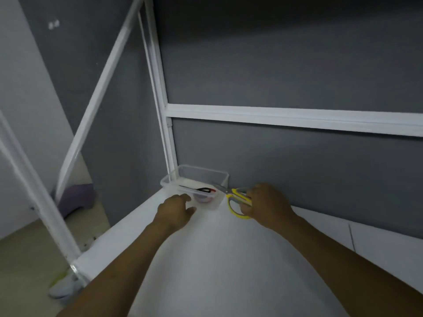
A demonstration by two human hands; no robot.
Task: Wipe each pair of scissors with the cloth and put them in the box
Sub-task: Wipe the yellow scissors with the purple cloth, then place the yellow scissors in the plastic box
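Your right hand (267, 202), just right of the frame's centre, grips the yellow-and-grey-handled pair of scissors (238, 199). Your fingers are curled round the handle loops, and the metal blades point left and up, toward the box. The blade tips lie over the right end of the clear rectangular plastic box (201, 170); the blur makes it hard to say whether they touch its rim.

The box stands at the far corner of the white table (217, 259), close against the grey wall (297, 65). Inside it lies another pair of scissors with black-and-red handles (204, 190), resting lengthwise with its blades toward the left.

Your left hand (175, 209) sits just left of centre, low in front of the box's near wall. Its fingers are loosely bent and hold nothing. The fingertips are right at the plastic, though you cannot tell if they rest on it.

A white metal frame bar (286, 117) crosses the wall in the right half of the frame. At lower left, on the floor, are a purple object (77, 197) and a pale shoe (64, 287).
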